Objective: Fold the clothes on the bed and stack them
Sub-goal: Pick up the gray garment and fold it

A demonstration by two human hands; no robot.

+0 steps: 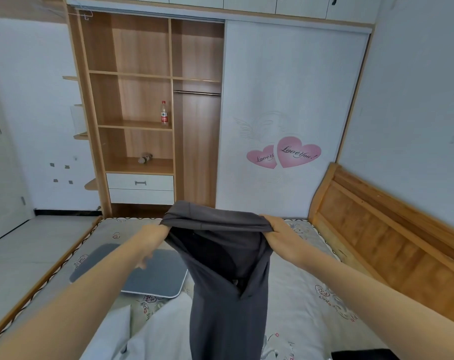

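The person held up a pair of dark grey pants (225, 268) in the air over the bed (311, 276). Both arms reached out in front. The right hand (277, 231) gripped the right end of the waistband, with its fingers curled tight around the cloth. The left hand (160, 233) was at the left end of the waistband. The cloth covered most of that hand, so I could not tell how its fingers lay, but that end of the pants hung from it. The waistband was pulled out flat between the two hands. The legs of the pants hung straight down toward the bottom of the view. Under the pants, near the person, a white piece of clothing (153, 333) lay crumpled on the bed. A flat grey board (158, 276) with a white edge lay on the bed too, to the left of the pants and under the left arm. The bed had a pale sheet with small heart pictures on it. A wooden headboard (376, 235) stood on the right side. Past the bed stood a big wardrobe (132, 100) with open wooden shelves. A bottle (164, 113) with a red label stood on one shelf. The white sliding door (285, 87) beside the shelves had two pink hearts (285, 153) on it.
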